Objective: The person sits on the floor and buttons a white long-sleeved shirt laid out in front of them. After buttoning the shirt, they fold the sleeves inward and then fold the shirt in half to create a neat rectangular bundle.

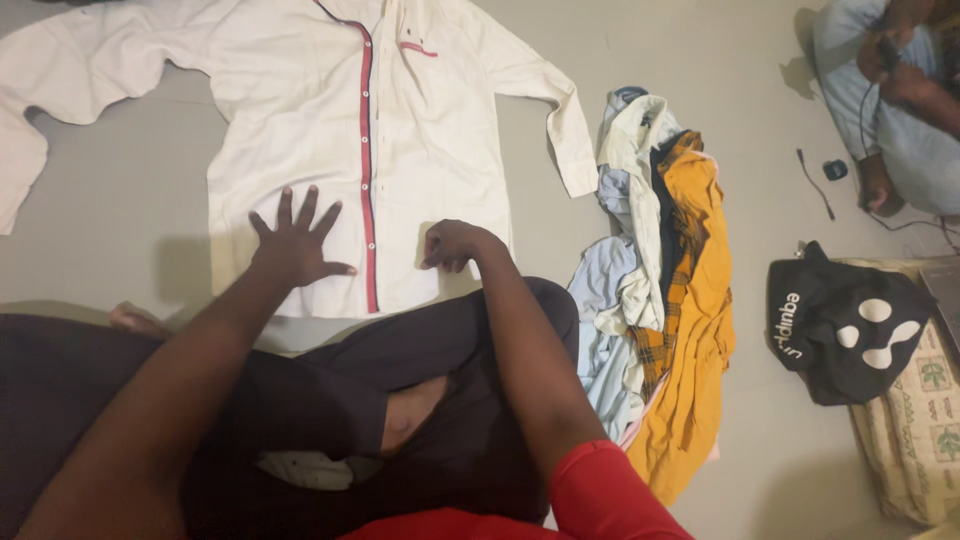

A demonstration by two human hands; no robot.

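Note:
A white long-sleeved shirt (300, 100) with a red button strip lies spread flat on the grey floor, front up. My left hand (297, 243) presses flat on its lower left panel, fingers spread wide. My right hand (452, 243) rests on the lower right panel near the hem, its fingers curled into a loose fist; whether it pinches cloth I cannot tell. Both forearms reach over my crossed legs in dark trousers (440, 390).
A pile of clothes (665, 290), white, pale blue, plaid and mustard yellow, lies to the right of the shirt. A black bag (845, 325) sits on a patterned mat (915, 420) at right. Another person (895, 95) sits at the top right, with a cable and small device (833, 170) nearby.

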